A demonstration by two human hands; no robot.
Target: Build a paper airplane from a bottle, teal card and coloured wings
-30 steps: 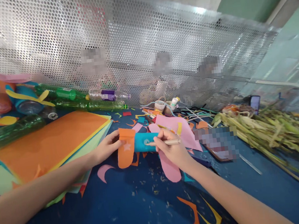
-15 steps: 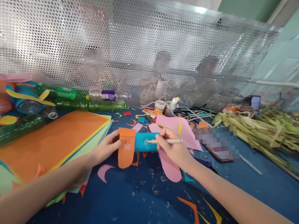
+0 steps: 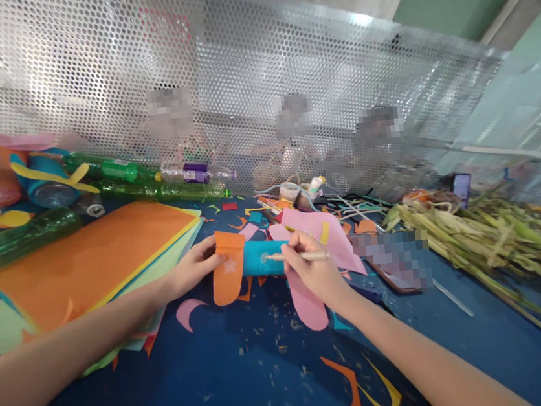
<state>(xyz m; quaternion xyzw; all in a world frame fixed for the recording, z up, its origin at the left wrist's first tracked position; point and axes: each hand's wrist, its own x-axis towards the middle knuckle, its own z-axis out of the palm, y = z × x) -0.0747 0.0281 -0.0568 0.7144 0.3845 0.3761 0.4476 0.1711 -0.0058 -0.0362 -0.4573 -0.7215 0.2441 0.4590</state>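
Observation:
A blue paper-covered roll lies across the middle of the table, with an orange paper flap bearing a pale star at its left end. Pink paper hangs down at its right end. My left hand grips the orange end, its fingertips against the paper. In my right hand is a light-coloured pen, whose tip meets a small pale round mark on the blue surface. The right fingers partly cover the roll's right end.
Coloured sheets lie at left, plastic bottles behind them. Paper scraps are scattered about. A phone and dried husks lie right. Glue stands at the back; people show blurred behind a perforated screen.

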